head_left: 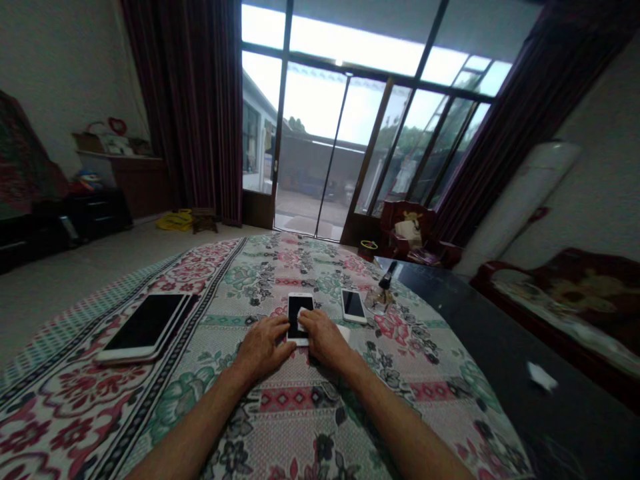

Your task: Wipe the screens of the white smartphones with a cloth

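Note:
A white phone with a dark screen (295,308) lies on the patterned tablecloth (280,427) between my hands. My left hand (263,343) rests at its left edge, fingers and thumb touching its side. My right hand (323,333) presses a small white wipe (301,313) on the screen. Something white lies partly hidden under my right hand. To the right is a smaller white phone (354,305), with a clear glass jar (379,300) with a black-handled brush beside it. A stack of white tablets (143,325) lies at the left.
A dark tabletop (450,320) to the right bears a crumpled white tissue (542,377). Beyond the table are a wooden chair (407,223), a small stool (205,220), a yellow bag (175,220) and glass sliding doors. A carved wooden sofa (590,293) stands at the right.

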`<action>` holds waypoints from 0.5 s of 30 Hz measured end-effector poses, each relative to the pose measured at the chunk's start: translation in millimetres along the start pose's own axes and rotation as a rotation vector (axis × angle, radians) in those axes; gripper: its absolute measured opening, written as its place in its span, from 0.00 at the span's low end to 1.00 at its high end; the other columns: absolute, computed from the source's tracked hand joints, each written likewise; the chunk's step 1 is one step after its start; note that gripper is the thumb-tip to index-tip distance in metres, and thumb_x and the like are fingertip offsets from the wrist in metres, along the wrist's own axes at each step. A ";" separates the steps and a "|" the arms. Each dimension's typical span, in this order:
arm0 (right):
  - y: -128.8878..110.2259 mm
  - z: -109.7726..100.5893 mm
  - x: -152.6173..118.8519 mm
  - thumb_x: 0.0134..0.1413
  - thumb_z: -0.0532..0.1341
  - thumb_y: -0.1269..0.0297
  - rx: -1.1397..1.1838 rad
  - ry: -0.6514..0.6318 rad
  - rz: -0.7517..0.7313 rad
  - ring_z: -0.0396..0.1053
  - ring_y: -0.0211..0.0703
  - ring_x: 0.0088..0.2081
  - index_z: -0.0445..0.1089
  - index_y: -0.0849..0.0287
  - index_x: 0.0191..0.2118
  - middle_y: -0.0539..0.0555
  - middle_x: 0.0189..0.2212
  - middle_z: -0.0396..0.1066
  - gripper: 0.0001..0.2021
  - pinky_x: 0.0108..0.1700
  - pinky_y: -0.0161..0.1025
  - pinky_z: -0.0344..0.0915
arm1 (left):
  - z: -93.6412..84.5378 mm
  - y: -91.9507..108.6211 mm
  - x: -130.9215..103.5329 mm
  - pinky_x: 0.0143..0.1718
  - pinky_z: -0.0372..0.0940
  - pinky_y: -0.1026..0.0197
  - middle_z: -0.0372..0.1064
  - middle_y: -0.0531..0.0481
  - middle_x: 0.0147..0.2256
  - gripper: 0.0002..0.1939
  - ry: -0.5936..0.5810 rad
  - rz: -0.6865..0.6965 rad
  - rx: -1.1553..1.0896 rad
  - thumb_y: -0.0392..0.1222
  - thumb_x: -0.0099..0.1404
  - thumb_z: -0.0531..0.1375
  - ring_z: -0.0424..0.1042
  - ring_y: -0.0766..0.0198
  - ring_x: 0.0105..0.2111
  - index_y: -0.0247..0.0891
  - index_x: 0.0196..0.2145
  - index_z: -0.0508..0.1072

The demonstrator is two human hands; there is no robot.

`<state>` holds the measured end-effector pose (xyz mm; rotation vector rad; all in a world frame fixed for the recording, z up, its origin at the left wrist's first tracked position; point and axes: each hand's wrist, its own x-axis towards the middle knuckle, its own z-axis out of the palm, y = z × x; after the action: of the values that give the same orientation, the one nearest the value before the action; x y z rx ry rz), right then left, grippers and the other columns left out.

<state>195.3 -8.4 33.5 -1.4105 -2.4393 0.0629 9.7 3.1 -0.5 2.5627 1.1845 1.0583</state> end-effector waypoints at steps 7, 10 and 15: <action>-6.0 -0.8 -15.6 0.52 0.53 0.81 0.049 0.006 -0.027 0.62 0.45 0.50 0.70 0.61 0.47 0.58 0.48 0.69 0.19 0.54 0.40 0.57 | 1.9 -3.3 -1.0 0.50 0.66 0.50 0.74 0.46 0.48 0.13 -0.026 -0.004 0.008 0.41 0.59 0.62 0.72 0.53 0.46 0.40 0.43 0.78; 4.6 3.9 3.5 0.53 0.52 0.81 0.012 0.008 0.011 0.63 0.45 0.49 0.71 0.61 0.46 0.57 0.48 0.70 0.18 0.53 0.38 0.57 | 4.4 -5.3 -2.0 0.50 0.66 0.49 0.74 0.45 0.48 0.13 -0.024 -0.015 0.018 0.42 0.60 0.62 0.72 0.53 0.46 0.39 0.43 0.77; 23.5 8.9 44.3 0.51 0.51 0.84 -0.050 0.002 0.120 0.64 0.43 0.47 0.72 0.63 0.43 0.57 0.46 0.71 0.19 0.51 0.36 0.56 | 4.4 -4.7 -2.3 0.51 0.65 0.50 0.73 0.44 0.49 0.13 -0.029 -0.041 0.024 0.42 0.60 0.61 0.72 0.52 0.47 0.39 0.43 0.77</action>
<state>191.9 42.4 31.7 -1.5768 -2.3686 0.0278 8.6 5.4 -6.8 2.5510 1.2440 1.0012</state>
